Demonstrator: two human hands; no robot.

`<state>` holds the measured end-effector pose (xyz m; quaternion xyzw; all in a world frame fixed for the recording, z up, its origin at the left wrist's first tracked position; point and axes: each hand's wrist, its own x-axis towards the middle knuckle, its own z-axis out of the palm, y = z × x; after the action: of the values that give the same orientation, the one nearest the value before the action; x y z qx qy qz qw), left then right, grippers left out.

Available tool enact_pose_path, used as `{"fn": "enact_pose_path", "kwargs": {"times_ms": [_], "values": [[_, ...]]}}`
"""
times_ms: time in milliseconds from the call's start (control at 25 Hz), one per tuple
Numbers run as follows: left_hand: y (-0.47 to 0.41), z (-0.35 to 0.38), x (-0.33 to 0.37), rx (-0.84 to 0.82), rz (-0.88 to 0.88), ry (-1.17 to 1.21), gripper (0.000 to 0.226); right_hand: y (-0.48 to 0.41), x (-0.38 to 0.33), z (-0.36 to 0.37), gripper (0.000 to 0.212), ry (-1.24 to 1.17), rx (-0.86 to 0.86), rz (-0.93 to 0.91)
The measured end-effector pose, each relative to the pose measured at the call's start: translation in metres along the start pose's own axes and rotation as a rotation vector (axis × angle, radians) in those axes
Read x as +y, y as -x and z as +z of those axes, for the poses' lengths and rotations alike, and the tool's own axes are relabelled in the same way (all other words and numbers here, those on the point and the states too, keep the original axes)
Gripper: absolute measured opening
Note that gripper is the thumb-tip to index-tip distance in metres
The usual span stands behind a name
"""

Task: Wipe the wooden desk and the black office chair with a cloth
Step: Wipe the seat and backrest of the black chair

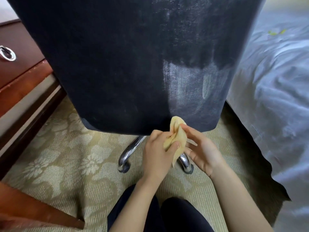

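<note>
The back of the black office chair (117, 64) fills the upper middle of the view, with pale streaks on its right side. Just below its lower edge, a crumpled yellow cloth (177, 138) sits between both hands. My left hand (157, 153) grips the cloth with curled fingers and thumb. My right hand (202, 151) touches the cloth's right side with straight, relaxed fingers. The wooden desk (20, 67) with a metal ring pull (7, 53) stands at the left.
Two chrome chair legs (128, 153) with castors stand on patterned beige carpet (66, 148) under the chair. A bed with pale bedding (275, 97) runs along the right. A wooden furniture edge (25, 208) juts in at the bottom left. My dark-trousered knees (160, 215) show below.
</note>
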<state>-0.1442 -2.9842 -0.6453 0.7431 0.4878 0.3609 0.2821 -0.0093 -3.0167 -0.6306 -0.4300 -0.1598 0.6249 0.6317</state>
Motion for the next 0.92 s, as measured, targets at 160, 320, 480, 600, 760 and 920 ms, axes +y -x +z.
{"fn": "enact_pose_path", "kwargs": {"times_ms": [160, 320, 480, 600, 760, 920], "values": [[-0.016, -0.019, 0.011, 0.070, -0.097, 0.187, 0.014, 0.008, -0.009, -0.016, 0.023, 0.216, 0.047, -0.125], [-0.031, -0.036, 0.024, -0.039, -0.242, 0.320, 0.019, 0.014, -0.014, -0.027, 0.022, 0.502, -0.007, -0.180], [-0.038, -0.050, 0.036, -0.169, -0.169, 0.286, 0.023, 0.015, -0.022, -0.033, 0.022, 0.685, -0.008, -0.283], [-0.040, -0.044, 0.041, -0.201, -0.142, 0.379, 0.023, 0.015, -0.013, -0.024, 0.039, 0.740, 0.022, -0.338], [-0.028, -0.026, 0.037, -0.161, -0.177, 0.411, 0.021, 0.008, 0.012, 0.003, 0.045, 0.255, -0.090, -0.101], [-0.028, -0.044, 0.014, -0.118, -0.170, 0.240, 0.011, -0.002, 0.001, 0.002, 0.041, 0.141, 0.033, -0.128]]}}
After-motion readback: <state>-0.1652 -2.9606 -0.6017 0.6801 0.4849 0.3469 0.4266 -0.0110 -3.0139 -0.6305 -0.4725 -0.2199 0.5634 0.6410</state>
